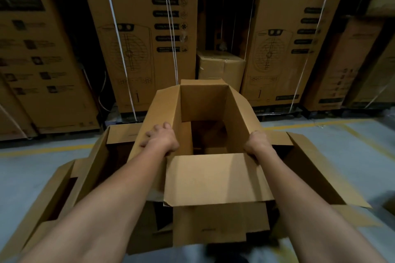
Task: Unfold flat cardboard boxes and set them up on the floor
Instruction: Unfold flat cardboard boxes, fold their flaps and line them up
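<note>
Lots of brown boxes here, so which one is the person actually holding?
The open box in the middle: the left hand and right hand grip its side walls. The opened boxes beside it are untouched.

- Open cardboard box (pixel 205 113), centre: plain tan-brown, shadowed dark inside.
- Tall cartons (pixel 149 34), 12 o'clock: brown, black lettering, fan line-drawing, white straps (pixel 116 28).
- Floor (pixel 32 168): pale grey-blue, yellow line (pixel 42 150) at 9 o'clock.
</note>
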Available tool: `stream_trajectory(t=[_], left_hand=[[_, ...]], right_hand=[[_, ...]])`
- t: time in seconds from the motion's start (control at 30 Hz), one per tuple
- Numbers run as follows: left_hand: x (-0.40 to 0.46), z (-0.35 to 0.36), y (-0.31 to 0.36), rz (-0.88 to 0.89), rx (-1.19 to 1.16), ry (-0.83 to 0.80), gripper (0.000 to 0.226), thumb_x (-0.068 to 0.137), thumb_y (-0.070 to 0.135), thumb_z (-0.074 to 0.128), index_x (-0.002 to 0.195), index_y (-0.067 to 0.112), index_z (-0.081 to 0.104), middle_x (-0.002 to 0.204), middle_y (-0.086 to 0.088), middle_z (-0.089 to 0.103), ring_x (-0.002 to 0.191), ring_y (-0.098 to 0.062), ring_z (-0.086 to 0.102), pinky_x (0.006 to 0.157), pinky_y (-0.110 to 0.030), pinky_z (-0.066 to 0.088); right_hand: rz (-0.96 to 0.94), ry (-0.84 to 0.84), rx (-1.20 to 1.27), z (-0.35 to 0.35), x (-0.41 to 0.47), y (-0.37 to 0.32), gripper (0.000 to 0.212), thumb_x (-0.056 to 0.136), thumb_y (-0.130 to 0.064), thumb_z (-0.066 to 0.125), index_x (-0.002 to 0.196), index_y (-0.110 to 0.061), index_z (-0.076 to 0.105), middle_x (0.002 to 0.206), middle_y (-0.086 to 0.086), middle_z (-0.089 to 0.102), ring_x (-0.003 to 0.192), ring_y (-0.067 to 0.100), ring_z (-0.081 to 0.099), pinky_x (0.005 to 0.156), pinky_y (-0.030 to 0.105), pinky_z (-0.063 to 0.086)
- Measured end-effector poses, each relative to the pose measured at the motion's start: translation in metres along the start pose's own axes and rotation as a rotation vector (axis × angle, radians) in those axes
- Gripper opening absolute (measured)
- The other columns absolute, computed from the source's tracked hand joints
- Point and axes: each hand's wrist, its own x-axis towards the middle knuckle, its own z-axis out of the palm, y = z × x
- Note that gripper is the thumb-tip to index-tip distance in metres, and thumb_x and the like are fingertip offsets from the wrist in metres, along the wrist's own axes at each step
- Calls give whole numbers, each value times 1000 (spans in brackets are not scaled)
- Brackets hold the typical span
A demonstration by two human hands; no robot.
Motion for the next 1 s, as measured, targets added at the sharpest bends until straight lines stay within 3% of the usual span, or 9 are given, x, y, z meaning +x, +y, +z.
stream_trajectory(t=[0.07, 0.17, 0.27, 0.33, 0.47, 0.6, 0.87, 0.93, 1.0], left_hand=[[-12, 6, -4, -28, 12, -34, 98, 85, 26, 73, 159, 32, 9, 150, -22, 33, 132, -52, 44, 102, -68, 48], [-26, 12, -9, 11, -73, 15, 89, 89, 24, 74, 160, 25, 21, 131, -17, 53, 113, -35, 61, 94, -52, 58], [-34, 13, -10, 41, -166, 80, 70, 96, 19, 70, 155, 18, 32, 114, -9, 56, 88, -19, 65, 66, -30, 58], [-36, 10, -9, 49, -227, 100, 60, 99, 18, 66, 152, 18, 38, 108, -7, 56, 82, -17, 65, 58, -28, 54], [-36, -4, -13, 43, -362, 106, 44, 100, 17, 66, 140, 20, 49, 108, -6, 56, 84, -20, 64, 61, -31, 55], [-43, -29, -15, 75, -437, 138, 44, 99, 17, 66, 139, 23, 52, 112, -5, 58, 92, -24, 65, 79, -41, 63], [-83, -97, -22, 188, -458, 189, 39, 101, 20, 59, 138, 27, 53, 114, -6, 63, 90, -25, 64, 59, -36, 55], [-95, -111, -23, 215, -501, 160, 39, 100, 17, 56, 137, 28, 55, 111, -6, 64, 89, -25, 65, 62, -38, 57], [-104, -122, -23, 258, -562, 119, 41, 98, 15, 55, 136, 30, 57, 110, -5, 65, 93, -27, 66, 73, -42, 62]], right_hand=[[28, -23, 13, -2, -8, 3, 40, 91, -16, 73, 126, -11, 54, 108, 13, 60, 102, 34, 66, 88, 52, 62], [31, -55, -8, -5, -19, 4, 44, 94, -18, 71, 133, -11, 50, 116, 15, 60, 106, 34, 65, 88, 49, 61], [6, -76, 3, -3, -22, 2, 33, 97, -16, 68, 127, -5, 59, 109, 15, 64, 98, 31, 70, 81, 43, 64], [-7, -96, 35, -2, -21, 2, 23, 98, -16, 66, 118, -6, 63, 105, 15, 66, 94, 30, 70, 84, 44, 64], [-38, -92, 67, -16, -23, -1, 9, 101, -16, 62, 95, -10, 57, 102, 14, 64, 87, 27, 67, 79, 41, 63], [-67, -62, 116, -41, -30, -8, 19, 100, -16, 62, 118, -10, 61, 106, 12, 62, 94, 30, 65, 79, 44, 61], [-137, 52, 236, -110, -50, -36, 31, 101, -25, 53, 130, -15, 61, 103, 9, 57, 94, 32, 63, 81, 48, 61], [-147, 94, 261, -125, -55, -45, 31, 103, -26, 52, 130, -14, 61, 100, 9, 57, 90, 31, 60, 79, 42, 57], [-156, 118, 305, -137, -59, -52, 36, 104, -26, 49, 136, -12, 59, 112, 13, 61, 95, 32, 59, 78, 41, 51]])
